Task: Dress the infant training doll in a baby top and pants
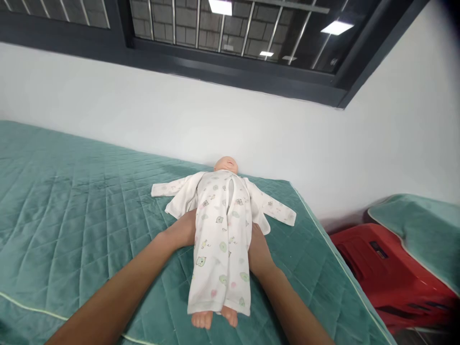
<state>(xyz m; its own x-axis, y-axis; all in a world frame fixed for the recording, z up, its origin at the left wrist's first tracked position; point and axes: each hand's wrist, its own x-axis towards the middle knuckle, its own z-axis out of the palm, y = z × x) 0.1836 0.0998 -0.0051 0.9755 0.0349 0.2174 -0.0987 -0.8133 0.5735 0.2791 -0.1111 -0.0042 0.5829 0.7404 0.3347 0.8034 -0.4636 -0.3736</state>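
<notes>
**Both hands flank the dressed baby doll, fingers hidden**

Doll is the landmark. It lies face up on the green quilted mattress cover, head near the wall, feet toward the camera.

Left hand: against the doll's side on the person's left, partly tucked behind the white printed trousers. Fingers out of sight, can't tell if curled, flat or gripping.

Right hand: opposite side of the doll, also running in behind the trousers, just below the jacket hem. Fingers hidden too, can't tell the grip. Both forearms come in from the foot end, one each side of the doll's legs.

Trousers: pulled high on the doll's torso, nearly to the chin, with a slit showing near the top. Owl-like prints, green and pink spots. Toes poke out past both hems.

White printed jacket: around the doll's upper body, sleeves spread outward, front panels flared to both sides.

Surroundings: white wall just beyond the doll's head; dark-framed window with metal bars above that. Well off the doll to the person's right: red plastic item, type unclear, partly under a green cloth.
</notes>
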